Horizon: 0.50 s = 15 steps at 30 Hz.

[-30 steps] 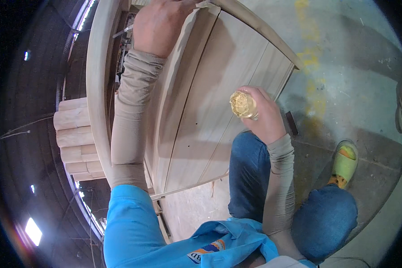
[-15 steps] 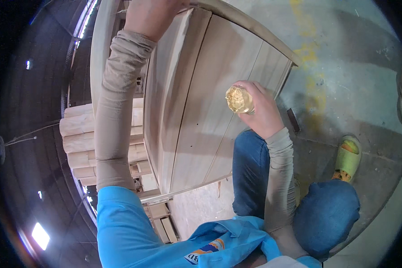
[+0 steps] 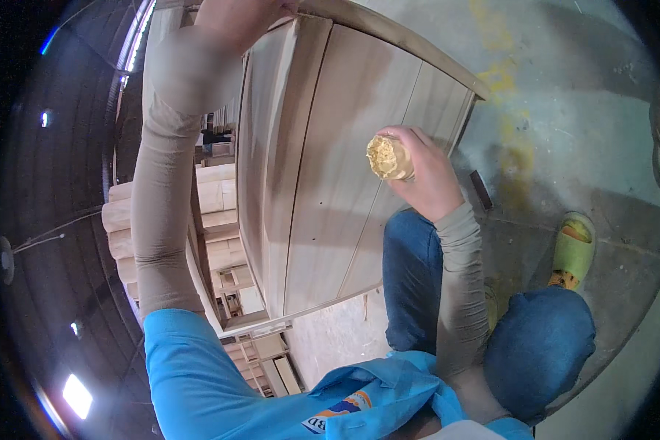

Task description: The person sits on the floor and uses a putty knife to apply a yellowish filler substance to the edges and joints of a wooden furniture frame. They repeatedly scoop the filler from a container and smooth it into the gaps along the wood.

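Note:
My right hand (image 3: 429, 172) is closed around a small round tub of pale yellow paste (image 3: 390, 157). Crusty paste covers its open face and rim. The tub is in front of the flat side panel of a pale wooden cabinet (image 3: 345, 139). My left hand (image 3: 246, 20) is at the top edge of the view, by the cabinet's upper corner. Its fingers lie mostly outside the picture, so whether they grip anything is hidden. Two small dark holes show in the panel, left of the tub.
Stacked pale wooden pieces (image 3: 216, 194) stand behind the cabinet on the left. A small dark strip (image 3: 481, 190) lies on the concrete floor (image 3: 565, 139), right of my right hand. My bent knees (image 3: 414, 279) are close to the cabinet, and one foot wears a yellow-green shoe (image 3: 572, 249).
My left arm has swung slightly left, opening a wider gap between it and the cabinet. My right hand keeps the tub, which sits a little further left and higher.

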Tool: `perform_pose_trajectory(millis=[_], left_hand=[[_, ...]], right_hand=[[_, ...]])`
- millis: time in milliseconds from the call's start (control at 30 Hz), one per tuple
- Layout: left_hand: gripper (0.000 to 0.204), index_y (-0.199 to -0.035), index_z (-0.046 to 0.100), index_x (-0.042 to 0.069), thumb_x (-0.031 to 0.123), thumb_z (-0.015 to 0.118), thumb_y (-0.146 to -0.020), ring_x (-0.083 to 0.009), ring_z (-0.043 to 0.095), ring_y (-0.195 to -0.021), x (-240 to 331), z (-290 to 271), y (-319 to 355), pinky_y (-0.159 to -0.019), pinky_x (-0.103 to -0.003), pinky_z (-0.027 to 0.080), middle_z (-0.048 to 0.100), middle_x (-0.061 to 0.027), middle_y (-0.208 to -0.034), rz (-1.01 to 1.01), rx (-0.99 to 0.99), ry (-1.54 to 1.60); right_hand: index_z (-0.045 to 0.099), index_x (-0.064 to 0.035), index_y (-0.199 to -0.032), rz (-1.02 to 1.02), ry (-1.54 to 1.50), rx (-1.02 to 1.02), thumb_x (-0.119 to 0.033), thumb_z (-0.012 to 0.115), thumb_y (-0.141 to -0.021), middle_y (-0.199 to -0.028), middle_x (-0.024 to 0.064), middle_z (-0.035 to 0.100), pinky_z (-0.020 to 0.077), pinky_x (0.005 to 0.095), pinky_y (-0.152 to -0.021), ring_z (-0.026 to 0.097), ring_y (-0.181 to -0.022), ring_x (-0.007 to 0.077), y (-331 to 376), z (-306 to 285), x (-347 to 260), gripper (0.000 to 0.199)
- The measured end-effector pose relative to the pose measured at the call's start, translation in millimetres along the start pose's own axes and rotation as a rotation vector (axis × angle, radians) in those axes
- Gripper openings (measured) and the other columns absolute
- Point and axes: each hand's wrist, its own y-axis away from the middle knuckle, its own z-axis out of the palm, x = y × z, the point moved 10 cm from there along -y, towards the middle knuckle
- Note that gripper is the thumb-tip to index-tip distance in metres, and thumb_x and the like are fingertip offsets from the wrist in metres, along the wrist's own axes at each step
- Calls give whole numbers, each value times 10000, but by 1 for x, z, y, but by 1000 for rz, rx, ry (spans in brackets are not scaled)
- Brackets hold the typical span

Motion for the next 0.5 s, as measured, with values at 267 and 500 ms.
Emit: perform_pose_trajectory(millis=[267,500], left_hand=[[112,-771,733,98,185,697,-832,-261,658,-877,-1,-10,-12,-829,-389,536,677,-51,-828,84,-15,12],[123,-982,743,78,160,713,-895,-302,665,-935,-27,8,-1,-804,-427,524,708,-92,-987,78,39,156]], right_hand=[[578,-125,-1233,29,4,31,53,690,-751,-1199,110,628,539,455,-924,639,-1108,370,-2,-15,3,526],[578,-127,-1233,75,45,108,36,709,-757,-1193,111,636,542,452,-914,644,-1115,368,11,-38,2,520]])
